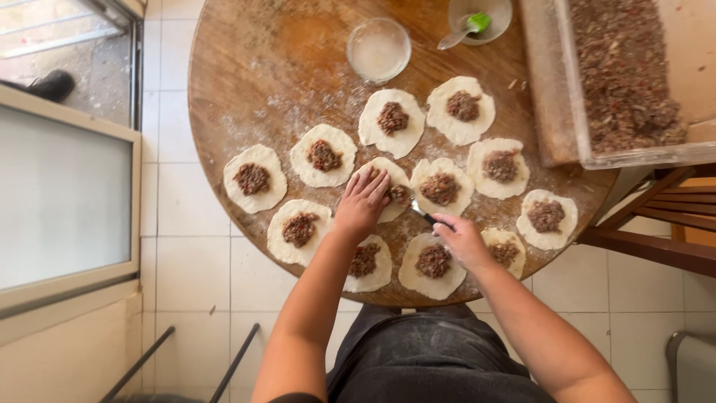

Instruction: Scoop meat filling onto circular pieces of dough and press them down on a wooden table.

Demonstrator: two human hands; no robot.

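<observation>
Several flat rounds of dough, each with a mound of brown minced filling, lie on a floury round wooden table (246, 67). My left hand (363, 200) rests palm down on one dough round (397, 179) near the middle, covering its left half. My right hand (460, 237) grips a small utensil (422, 214) with a dark handle, its metal tip pointing at that round's filling (400, 195). Other filled rounds lie close by, one under my left wrist (367, 263) and one in front of my right hand (433, 263).
A clear plastic tub of minced filling (626, 75) stands at the table's right edge. A small glass bowl (379, 49) and a second bowl with a green-handled spoon (478, 19) sit at the far side. A wooden chair (656, 224) stands right; a glass door (63, 194) left.
</observation>
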